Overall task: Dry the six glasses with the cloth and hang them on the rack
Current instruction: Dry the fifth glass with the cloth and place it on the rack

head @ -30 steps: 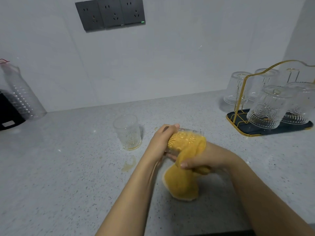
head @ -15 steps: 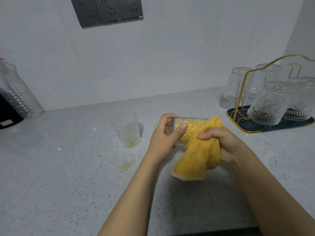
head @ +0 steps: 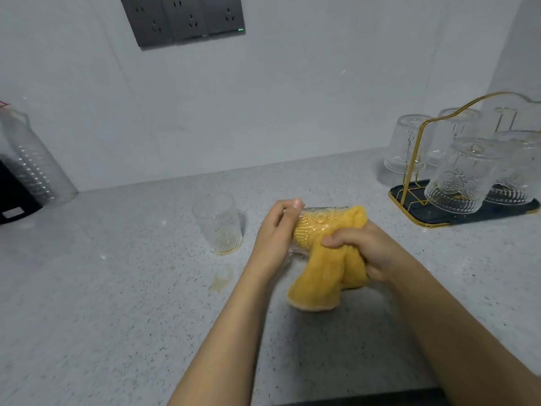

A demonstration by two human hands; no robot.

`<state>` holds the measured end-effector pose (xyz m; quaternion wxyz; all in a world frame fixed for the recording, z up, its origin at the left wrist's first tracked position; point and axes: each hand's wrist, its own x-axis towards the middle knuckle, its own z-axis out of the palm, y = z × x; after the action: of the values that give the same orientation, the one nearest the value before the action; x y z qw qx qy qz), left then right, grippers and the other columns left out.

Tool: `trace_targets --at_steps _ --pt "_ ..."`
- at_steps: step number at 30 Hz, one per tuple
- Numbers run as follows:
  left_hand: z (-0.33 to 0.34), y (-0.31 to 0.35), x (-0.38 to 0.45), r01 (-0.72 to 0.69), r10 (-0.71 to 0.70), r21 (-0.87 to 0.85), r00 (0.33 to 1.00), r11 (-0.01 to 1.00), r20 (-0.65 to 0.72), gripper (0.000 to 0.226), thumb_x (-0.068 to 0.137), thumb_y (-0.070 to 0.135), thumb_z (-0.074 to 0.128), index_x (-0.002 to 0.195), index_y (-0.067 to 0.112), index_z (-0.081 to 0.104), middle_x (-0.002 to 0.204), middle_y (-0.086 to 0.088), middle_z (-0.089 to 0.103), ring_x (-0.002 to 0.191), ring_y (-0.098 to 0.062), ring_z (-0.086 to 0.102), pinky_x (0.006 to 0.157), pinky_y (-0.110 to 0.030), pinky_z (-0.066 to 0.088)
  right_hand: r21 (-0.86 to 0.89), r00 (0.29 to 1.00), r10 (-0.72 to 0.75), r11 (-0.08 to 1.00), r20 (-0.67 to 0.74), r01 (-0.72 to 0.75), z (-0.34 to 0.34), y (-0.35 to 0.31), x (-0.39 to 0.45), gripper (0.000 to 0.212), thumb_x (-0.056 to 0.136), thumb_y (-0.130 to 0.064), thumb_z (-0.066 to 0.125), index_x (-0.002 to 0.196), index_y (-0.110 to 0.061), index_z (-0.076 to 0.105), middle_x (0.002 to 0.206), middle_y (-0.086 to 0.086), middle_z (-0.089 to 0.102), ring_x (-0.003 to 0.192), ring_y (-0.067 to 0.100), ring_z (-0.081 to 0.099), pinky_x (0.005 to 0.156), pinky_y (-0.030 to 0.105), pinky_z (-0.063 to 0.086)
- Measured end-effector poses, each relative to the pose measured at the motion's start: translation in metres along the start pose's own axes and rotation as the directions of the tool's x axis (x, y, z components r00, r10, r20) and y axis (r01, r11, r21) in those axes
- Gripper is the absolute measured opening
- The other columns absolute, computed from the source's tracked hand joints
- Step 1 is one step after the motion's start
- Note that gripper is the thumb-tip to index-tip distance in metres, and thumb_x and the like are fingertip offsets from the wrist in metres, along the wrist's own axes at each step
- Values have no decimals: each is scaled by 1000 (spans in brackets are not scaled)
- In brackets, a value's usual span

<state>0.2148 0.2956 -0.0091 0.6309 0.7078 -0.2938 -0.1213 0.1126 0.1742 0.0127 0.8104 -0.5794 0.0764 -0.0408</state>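
My left hand [head: 276, 230] grips a patterned clear glass [head: 316, 227] lying sideways above the counter. A yellow cloth [head: 328, 276] is stuffed into the glass's mouth and hangs down below it. My right hand [head: 360, 247] holds the cloth at the glass's right end. Another glass [head: 218, 222] stands upright on the counter just left of my hands. At the far right a gold wire rack [head: 415, 150] on a dark tray [head: 409, 197] carries several glasses hung upside down [head: 459, 177].
A small wet patch [head: 221, 281] marks the speckled counter below the standing glass. A clear ribbed plastic container [head: 32, 162] and a black object [head: 11, 197] sit at the far left by the wall. Dark wall sockets [head: 187, 19] are above.
The glass has been turned in my hands and lies more level. My right hand with the cloth shifted from under the glass to its right end.
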Motion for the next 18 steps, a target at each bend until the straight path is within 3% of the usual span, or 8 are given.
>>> trace_targets --at_steps 3,5,7,9,11,12,15,18 --pt "7 -8 0 -260 264 80 963 962 -44 31 81 57 56 99 32 61 94 16 60 84 1 56 73 -13 43 209 996 91 974 12 -92 -10 -1 4 16 56 1 65 71 -1 67 68 15 66 59 26 67 53 32 56" --pt "10 -9 0 -283 285 36 953 959 -101 30 80 55 54 92 29 61 85 17 61 82 0 56 74 -14 43 114 999 33 993 22 -35 -9 1 2 14 61 1 69 75 -4 66 66 10 69 60 21 68 53 28 55" --pt "6 -11 4 -202 194 -55 973 978 -122 33 79 55 54 82 23 61 78 13 59 78 -8 56 73 -22 43 -192 999 -23 981 44 31 -2 8 -2 19 72 4 69 83 -12 65 72 1 70 66 8 68 56 21 54" --pt "-1 -9 6 -32 25 -93 997 995 -75 40 82 55 55 74 16 54 73 -2 54 70 -17 54 68 -34 43 -496 995 -16 866 101 65 2 18 -1 28 78 -4 70 88 -29 63 84 -11 67 75 -4 65 66 14 51" --pt "-4 -4 4 165 -167 -93 986 982 -11 41 92 50 53 72 14 53 66 -7 54 56 -19 57 54 -32 47 -641 992 -10 762 129 91 5 27 3 27 73 -19 74 91 -36 65 94 -14 68 89 -1 63 84 23 52" --pt "-4 0 2 238 -239 -111 971 965 12 40 96 46 51 72 14 54 62 -5 56 50 -17 58 47 -28 48 -654 994 -39 750 102 97 7 26 2 27 71 -21 75 93 -34 66 95 -11 70 92 5 65 85 29 53" --pt "0 7 -1 259 -257 -128 966 957 31 48 98 49 46 72 11 58 56 -1 59 44 -13 58 43 -23 49 -379 996 -86 922 6 81 4 16 1 26 75 3 67 86 -21 66 76 -4 73 75 13 70 63 24 56" --pt "3 -2 1 -24 24 -12 999 1000 -29 42 91 52 50 98 15 66 87 6 65 74 -1 62 65 -15 50 -4 1000 -5 1000 -20 5 -4 2 2 22 64 9 66 80 -7 67 70 9 71 65 22 69 56 31 56"
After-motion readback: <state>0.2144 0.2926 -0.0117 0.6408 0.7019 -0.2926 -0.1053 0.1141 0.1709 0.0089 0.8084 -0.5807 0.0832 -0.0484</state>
